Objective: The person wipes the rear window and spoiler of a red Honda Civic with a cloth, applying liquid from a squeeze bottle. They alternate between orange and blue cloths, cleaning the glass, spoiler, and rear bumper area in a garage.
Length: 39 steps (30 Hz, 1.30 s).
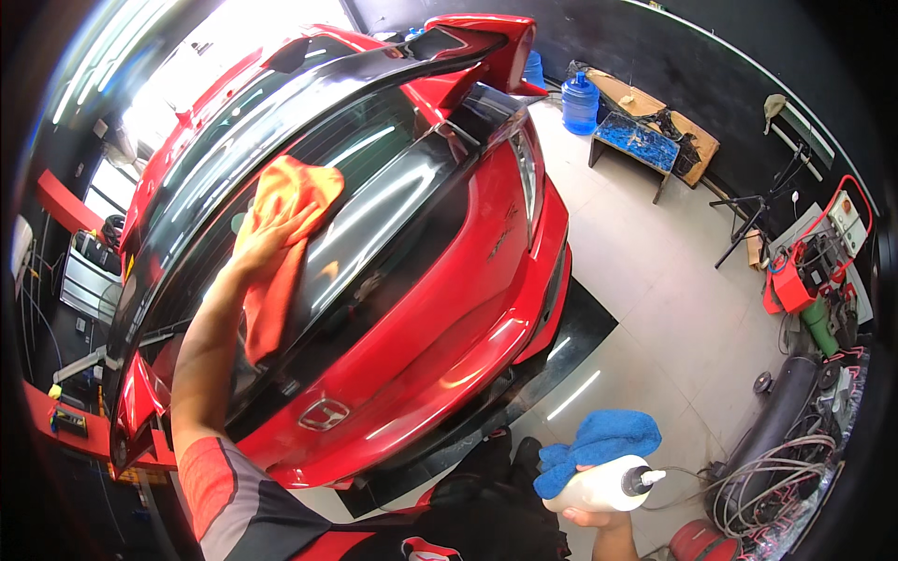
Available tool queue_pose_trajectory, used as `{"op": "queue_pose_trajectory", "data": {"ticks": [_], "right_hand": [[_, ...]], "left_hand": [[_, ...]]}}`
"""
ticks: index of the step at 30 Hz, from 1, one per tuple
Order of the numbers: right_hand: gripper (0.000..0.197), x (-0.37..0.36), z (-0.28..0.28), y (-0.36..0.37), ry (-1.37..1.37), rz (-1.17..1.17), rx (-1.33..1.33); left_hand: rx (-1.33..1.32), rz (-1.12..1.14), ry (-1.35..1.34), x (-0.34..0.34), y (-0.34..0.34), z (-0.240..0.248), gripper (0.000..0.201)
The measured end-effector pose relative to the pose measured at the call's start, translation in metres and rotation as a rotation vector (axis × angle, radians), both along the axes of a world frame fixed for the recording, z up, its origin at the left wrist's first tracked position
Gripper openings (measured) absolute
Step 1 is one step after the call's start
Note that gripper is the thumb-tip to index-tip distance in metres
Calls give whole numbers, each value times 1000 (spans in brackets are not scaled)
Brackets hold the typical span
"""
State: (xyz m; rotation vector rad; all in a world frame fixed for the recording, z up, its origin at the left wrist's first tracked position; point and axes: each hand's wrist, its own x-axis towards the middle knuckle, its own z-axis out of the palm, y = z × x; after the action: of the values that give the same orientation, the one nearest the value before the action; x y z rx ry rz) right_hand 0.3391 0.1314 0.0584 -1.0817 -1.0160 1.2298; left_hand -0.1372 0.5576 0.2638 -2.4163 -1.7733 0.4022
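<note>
My left hand (262, 238) reaches out to the rear window (379, 131) of a red car (440, 309). An orange cloth (297, 192) is in its grip against the dark glass, one end hanging down below the fingers. Low on the right, away from the car, my right hand (594, 517) grips a white squeeze bottle (599, 486) with a pale nozzle and black collar, tilted on its side. Behind the bottle a blue cloth (613, 435) is bunched up in the same hand. Part of that hand's fingers is hidden by the bottle.
A red rear wing (510, 56) rises over the car's tail. Beyond it stand a blue water jug (580, 103) and a low bench (636, 142). A black tripod (753, 210), a red machine (793, 285) and coiled cables (781, 481) line the right side.
</note>
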Motion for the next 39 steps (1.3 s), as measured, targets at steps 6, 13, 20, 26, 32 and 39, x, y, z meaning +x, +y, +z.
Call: {"op": "queue_pose_trajectory", "data": {"ticks": [6,13,20,26,32,39], "right_hand": [[73,24,-4,52,-137,31,108],[73,45,1,105,-81,4,72],[73,77,1,146,-47,39,78],[72,117,1,179,-30,208,71],[72,176,4,197,-34,356,38],[72,220,3,202,-29,333,-17]], "left_hand": [[222,9,-101,67,65,-15,54],[226,228,-555,95,179,6,47],[-30,35,-365,182,183,12,41],[-248,155,-336,196,122,2,37],[283,562,-343,15,61,-21,58],[363,741,-72,41,98,-31,70]]}}
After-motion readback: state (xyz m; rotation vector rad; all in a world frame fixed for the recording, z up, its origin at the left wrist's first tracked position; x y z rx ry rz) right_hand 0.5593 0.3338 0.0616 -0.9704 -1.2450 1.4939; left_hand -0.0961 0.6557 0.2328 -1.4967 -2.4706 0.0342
